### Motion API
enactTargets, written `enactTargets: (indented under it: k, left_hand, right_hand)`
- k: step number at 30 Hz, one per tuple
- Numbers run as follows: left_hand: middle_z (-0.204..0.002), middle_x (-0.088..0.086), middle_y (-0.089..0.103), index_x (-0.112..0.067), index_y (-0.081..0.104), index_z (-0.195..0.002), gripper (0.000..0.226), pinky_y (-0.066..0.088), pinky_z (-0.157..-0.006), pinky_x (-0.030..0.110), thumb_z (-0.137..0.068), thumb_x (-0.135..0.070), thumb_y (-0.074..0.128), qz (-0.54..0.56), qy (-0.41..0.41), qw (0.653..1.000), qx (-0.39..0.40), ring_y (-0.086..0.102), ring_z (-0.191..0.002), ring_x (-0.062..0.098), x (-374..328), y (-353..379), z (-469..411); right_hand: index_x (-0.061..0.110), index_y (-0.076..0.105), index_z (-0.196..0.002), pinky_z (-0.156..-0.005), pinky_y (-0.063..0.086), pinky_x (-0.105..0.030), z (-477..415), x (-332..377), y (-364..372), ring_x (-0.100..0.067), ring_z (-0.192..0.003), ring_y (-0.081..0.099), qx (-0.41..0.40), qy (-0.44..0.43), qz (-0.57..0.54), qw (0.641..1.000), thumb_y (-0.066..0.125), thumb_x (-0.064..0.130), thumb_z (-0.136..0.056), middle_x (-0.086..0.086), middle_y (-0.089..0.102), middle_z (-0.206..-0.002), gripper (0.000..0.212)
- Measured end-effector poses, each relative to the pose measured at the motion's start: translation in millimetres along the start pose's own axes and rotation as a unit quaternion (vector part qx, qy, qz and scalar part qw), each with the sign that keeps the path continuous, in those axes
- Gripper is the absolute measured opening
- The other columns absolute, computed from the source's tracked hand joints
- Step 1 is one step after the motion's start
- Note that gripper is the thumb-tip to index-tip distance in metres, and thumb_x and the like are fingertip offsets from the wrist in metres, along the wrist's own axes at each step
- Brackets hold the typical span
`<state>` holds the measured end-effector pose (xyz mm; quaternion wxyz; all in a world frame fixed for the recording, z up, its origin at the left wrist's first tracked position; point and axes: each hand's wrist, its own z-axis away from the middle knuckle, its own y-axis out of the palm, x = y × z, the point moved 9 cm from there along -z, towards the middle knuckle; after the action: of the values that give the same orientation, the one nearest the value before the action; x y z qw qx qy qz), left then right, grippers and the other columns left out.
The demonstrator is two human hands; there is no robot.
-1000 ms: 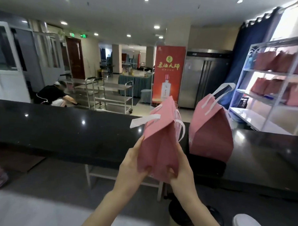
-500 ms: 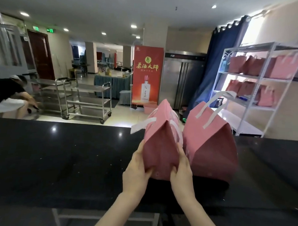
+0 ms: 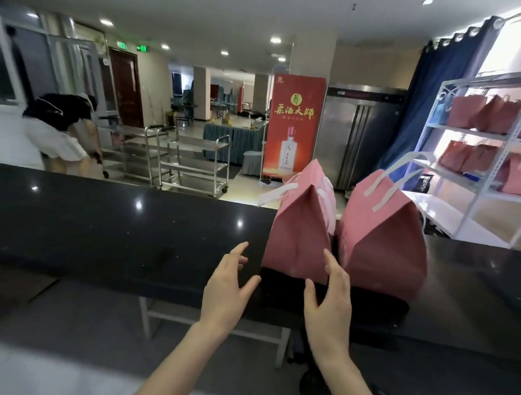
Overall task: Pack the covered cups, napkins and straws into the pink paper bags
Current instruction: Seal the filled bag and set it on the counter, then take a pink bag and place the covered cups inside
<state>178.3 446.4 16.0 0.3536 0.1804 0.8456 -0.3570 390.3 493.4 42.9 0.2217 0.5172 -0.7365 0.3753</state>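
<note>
A folded-top pink paper bag with white handles (image 3: 299,226) stands upright on a glossy black stone counter (image 3: 118,221), just beside a second, wider pink paper bag (image 3: 382,241). The left hand (image 3: 227,288), fingers spread and empty, hovers just left of it. The right hand (image 3: 329,299), fingers also open, rests fingertips near its lower corner. To finish placing it well, withdraw both hands gently so it stays upright.

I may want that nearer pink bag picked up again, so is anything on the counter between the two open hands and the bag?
Nothing visible is in the way. The left hand and right hand are open just short of the nearer pink bag, with only bare black counter between. The second pink bag stands beside it on the right.
</note>
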Motion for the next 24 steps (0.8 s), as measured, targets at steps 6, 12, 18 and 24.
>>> enactTargets:
  k: [6, 12, 18, 24]
  left_hand:
    - [-0.089, -0.019, 0.064, -0.041, 0.054, -0.120, 0.039, 0.056, -0.073, 0.026, -0.087, -0.030, 0.070, -0.039, -0.069, 0.995, -0.055, 0.063, -0.081, 0.000, 42.2, -84.9, 73.4]
    - [-0.086, -0.019, 0.063, -0.038, 0.055, -0.118, 0.034, 0.054, -0.070, 0.026, -0.088, -0.028, 0.069, -0.090, -0.147, 0.974, -0.148, 0.062, -0.077, 0.000, 90.6, -198.6, 145.5]
    - [-0.088, -0.016, 0.063, -0.032, 0.059, -0.119, 0.033, 0.054, -0.073, 0.028, -0.088, -0.024, 0.068, -0.110, -0.174, 0.955, -0.214, 0.061, -0.084, 0.001, 144.1, -314.3, 188.0]
    - [-0.106, -0.008, 0.059, -0.022, 0.062, -0.116, 0.030, 0.053, -0.083, 0.036, -0.087, -0.018, 0.070, -0.141, -0.158, 0.934, -0.288, 0.061, -0.096, 0.013, 212.0, -451.3, 199.3]
  right_hand:
    - [0.028, 0.054, -0.126, -0.099, 0.044, -0.027, 54.5, 49.8, 59.9, -0.002, -0.117, 0.049, 0.148, -0.034, -0.069, 0.986, 0.062, 0.009, -0.089, 0.014, 0.049, -0.125, 0.043]
    - [0.035, 0.053, -0.122, -0.094, 0.037, -0.015, 137.4, 110.3, 154.8, 0.004, -0.113, 0.045, 0.315, -0.054, -0.072, 0.945, 0.061, 0.020, -0.091, 0.018, 0.046, -0.126, 0.035]
    - [0.033, 0.051, -0.126, -0.100, 0.038, -0.020, 208.4, 184.4, 244.5, -0.001, -0.118, 0.044, 0.391, -0.092, -0.081, 0.912, 0.060, 0.024, -0.092, 0.018, 0.042, -0.127, 0.036]
    - [0.039, 0.040, -0.136, -0.096, 0.032, -0.016, 267.7, 279.5, 353.0, 0.001, -0.118, 0.042, 0.439, -0.089, -0.116, 0.887, 0.063, 0.035, -0.089, 0.016, 0.037, -0.130, 0.052]
